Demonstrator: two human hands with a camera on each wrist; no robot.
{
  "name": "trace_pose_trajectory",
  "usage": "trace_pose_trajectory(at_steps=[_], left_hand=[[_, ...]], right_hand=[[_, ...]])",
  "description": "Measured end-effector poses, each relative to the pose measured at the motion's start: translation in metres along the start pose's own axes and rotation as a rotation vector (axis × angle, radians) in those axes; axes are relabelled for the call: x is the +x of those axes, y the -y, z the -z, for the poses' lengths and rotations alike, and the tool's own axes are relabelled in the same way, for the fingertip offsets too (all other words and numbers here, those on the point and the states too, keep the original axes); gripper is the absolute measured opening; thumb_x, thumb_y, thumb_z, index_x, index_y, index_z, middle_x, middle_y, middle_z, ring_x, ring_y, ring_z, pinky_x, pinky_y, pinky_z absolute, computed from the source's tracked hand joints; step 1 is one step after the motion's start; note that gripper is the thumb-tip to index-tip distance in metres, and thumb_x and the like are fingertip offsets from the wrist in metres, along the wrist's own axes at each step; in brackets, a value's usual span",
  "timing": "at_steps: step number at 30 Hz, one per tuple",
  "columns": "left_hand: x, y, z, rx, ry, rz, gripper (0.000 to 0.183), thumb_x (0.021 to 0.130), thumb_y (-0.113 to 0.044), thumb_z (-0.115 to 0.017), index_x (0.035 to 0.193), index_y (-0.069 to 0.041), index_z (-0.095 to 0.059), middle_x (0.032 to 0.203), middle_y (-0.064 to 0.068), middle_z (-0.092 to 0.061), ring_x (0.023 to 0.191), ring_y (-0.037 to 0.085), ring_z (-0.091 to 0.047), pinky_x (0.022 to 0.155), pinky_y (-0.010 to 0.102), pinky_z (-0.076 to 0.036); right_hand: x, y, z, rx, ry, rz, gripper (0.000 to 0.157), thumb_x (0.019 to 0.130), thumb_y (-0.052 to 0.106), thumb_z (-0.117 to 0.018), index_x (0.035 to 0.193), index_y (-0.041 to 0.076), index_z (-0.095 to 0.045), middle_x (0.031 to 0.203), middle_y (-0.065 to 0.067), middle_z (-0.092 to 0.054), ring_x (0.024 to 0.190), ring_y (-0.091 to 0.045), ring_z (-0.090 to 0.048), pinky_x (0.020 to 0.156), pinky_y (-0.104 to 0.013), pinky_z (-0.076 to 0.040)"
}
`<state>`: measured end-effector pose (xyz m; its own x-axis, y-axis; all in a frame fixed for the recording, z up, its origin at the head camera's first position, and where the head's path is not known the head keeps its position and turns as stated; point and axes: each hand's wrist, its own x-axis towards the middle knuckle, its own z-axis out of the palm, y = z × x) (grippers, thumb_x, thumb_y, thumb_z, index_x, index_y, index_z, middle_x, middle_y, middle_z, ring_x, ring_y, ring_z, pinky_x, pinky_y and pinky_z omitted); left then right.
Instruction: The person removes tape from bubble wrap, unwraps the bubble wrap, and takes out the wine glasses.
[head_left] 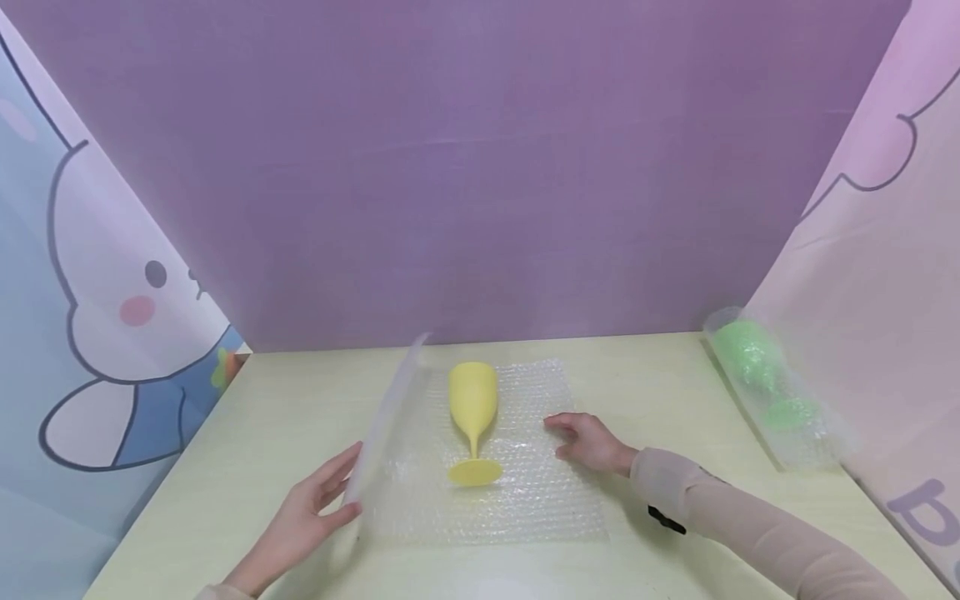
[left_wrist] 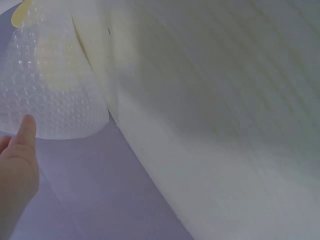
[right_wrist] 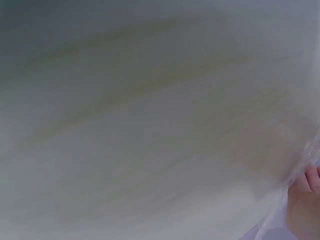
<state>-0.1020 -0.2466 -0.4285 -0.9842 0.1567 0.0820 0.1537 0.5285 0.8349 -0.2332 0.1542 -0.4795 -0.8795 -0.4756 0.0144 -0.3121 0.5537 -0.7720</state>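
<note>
A yellow goblet (head_left: 473, 400) lies on its side upon a sheet of bubble wrap (head_left: 525, 500), its round base nearest me. At the left, my left hand (head_left: 300, 512) pinches the raised edge of the sheet between thumb and fingers. That flap stands up beside the goblet; in the left wrist view the thumb (left_wrist: 27, 131) lies against the bubbled plastic (left_wrist: 55, 100). My right hand (head_left: 592, 442) rests at the sheet's right edge, fingers loosely bent. Only part of the right hand (right_wrist: 304, 202) shows in the right wrist view.
A green goblet (head_left: 750, 354) wrapped in bubble wrap (head_left: 806, 446) lies at the right side of the pale table (head_left: 285, 417). A purple panel (head_left: 480, 183) stands behind the table, and printed cloth panels (head_left: 120, 275) flank it.
</note>
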Motion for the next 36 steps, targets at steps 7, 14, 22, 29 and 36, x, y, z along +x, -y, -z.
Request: trace_pose_trajectory(at_steps=[7,14,22,29,36], left_hand=[[-0.003,0.009,0.007,-0.049,0.012,0.102,0.073,0.077,-0.012,-0.071,0.141,-0.008,-0.035,0.145,0.011,-0.036,0.128,0.024,-0.039,0.094,0.011,-0.040],[-0.006,0.018,0.016,-0.019,0.020,0.165,0.075,0.080,-0.016,-0.069,0.142,-0.005,-0.030,0.144,0.015,-0.035,0.126,0.029,-0.042,0.097,0.027,-0.045],[-0.007,0.025,0.028,0.021,0.033,0.149,0.076,0.081,-0.020,-0.069,0.141,0.002,-0.028,0.146,0.019,-0.030,0.130,0.030,-0.032,0.100,0.028,-0.042],[-0.007,0.041,0.034,-0.074,0.084,0.110,0.075,0.079,-0.015,-0.070,0.139,0.004,-0.030,0.144,0.023,-0.031,0.115,-0.014,-0.037,0.091,0.006,-0.039],[-0.007,0.048,0.039,-0.072,0.138,0.112,0.074,0.081,-0.018,-0.068,0.139,0.006,-0.030,0.142,0.028,-0.030,0.123,0.011,-0.043,0.092,0.013,-0.045]], right_hand=[[0.000,-0.001,0.001,0.010,0.007,0.002,0.049,0.077,-0.005,-0.066,0.124,-0.004,-0.052,0.131,-0.022,-0.050,0.124,-0.040,-0.043,0.104,-0.048,-0.036],[0.001,0.000,0.002,0.008,0.010,-0.008,0.050,0.076,-0.005,-0.066,0.124,-0.004,-0.052,0.131,-0.022,-0.049,0.124,-0.039,-0.042,0.104,-0.048,-0.036],[0.000,0.003,0.004,0.008,0.015,-0.007,0.049,0.077,-0.005,-0.065,0.124,-0.005,-0.052,0.131,-0.022,-0.049,0.124,-0.040,-0.042,0.104,-0.048,-0.035],[-0.001,0.002,0.006,-0.008,0.016,-0.004,0.049,0.077,-0.004,-0.066,0.124,-0.005,-0.052,0.132,-0.022,-0.049,0.125,-0.039,-0.042,0.104,-0.048,-0.035],[-0.003,0.001,0.007,0.007,0.018,-0.014,0.049,0.078,-0.003,-0.065,0.125,-0.004,-0.052,0.133,-0.022,-0.048,0.125,-0.040,-0.041,0.104,-0.048,-0.035]])
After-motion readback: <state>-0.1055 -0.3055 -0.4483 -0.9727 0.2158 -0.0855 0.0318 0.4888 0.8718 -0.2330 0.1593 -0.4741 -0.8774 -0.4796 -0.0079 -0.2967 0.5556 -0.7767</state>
